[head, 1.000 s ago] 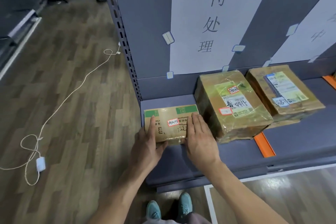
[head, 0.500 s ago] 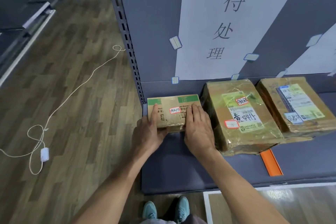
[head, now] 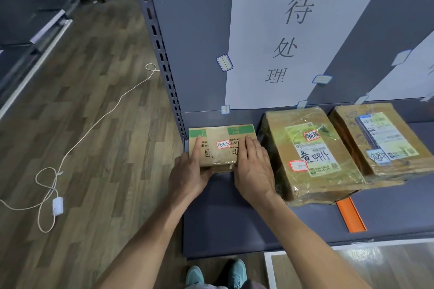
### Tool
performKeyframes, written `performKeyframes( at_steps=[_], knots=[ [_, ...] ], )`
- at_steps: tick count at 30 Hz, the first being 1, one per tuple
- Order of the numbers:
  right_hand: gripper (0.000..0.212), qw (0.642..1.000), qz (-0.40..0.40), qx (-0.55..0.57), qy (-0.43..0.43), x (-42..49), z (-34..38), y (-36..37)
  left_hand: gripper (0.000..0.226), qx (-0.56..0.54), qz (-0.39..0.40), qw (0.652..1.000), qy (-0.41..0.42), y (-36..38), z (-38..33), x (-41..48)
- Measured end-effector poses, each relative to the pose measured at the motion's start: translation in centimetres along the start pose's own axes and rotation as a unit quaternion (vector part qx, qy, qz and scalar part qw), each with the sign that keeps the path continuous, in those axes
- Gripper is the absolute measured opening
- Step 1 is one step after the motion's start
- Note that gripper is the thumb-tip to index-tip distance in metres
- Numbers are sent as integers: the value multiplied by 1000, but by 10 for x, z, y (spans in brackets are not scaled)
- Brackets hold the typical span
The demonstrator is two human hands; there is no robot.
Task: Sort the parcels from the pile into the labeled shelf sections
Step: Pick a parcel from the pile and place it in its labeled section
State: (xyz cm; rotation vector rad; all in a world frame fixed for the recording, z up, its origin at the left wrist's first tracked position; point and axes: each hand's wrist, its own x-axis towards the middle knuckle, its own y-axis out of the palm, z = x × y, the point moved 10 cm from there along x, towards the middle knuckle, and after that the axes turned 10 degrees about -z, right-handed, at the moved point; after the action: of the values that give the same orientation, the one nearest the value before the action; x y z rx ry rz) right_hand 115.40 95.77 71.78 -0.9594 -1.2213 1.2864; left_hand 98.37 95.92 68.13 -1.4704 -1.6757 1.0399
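**Small parcel at back-left corner of shelf, both hands on it**

The small cardboard parcel [head: 222, 145] lies flat on the grey shelf [head: 234, 218]. Its long axis runs 9 to 3 o'clock, parallel to the back panel. Its far edge is at or just short of that panel; I cannot tell which. Its left end is beside the slotted upright post [head: 162, 54].

From both hands the parcel lies at 12 o'clock.
- Left hand [head: 189, 176]: grips the near-left corner, thumb laid on top, other fingers curled at the near edge.
- Right hand [head: 254, 171]: flat on the right half of the top, fingers straight and pressed together.

At 3 o'clock, just beside the right hand, is a large taped parcel [head: 310, 155]. At 12 o'clock above is the paper section label [head: 281, 37].

Judgement: the parcel looks seated. Release calls for both hands to draw back toward 6 o'clock, and the right hand has little room on its 3 o'clock side.
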Motion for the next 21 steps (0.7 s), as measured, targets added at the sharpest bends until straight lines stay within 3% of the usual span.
performKeyframes(
  at_steps=[21],
  knots=[
    [67,1000,11,23,18,-16,-6,-7,100,18,5,1000,5,3,-14,-1]
  ],
)
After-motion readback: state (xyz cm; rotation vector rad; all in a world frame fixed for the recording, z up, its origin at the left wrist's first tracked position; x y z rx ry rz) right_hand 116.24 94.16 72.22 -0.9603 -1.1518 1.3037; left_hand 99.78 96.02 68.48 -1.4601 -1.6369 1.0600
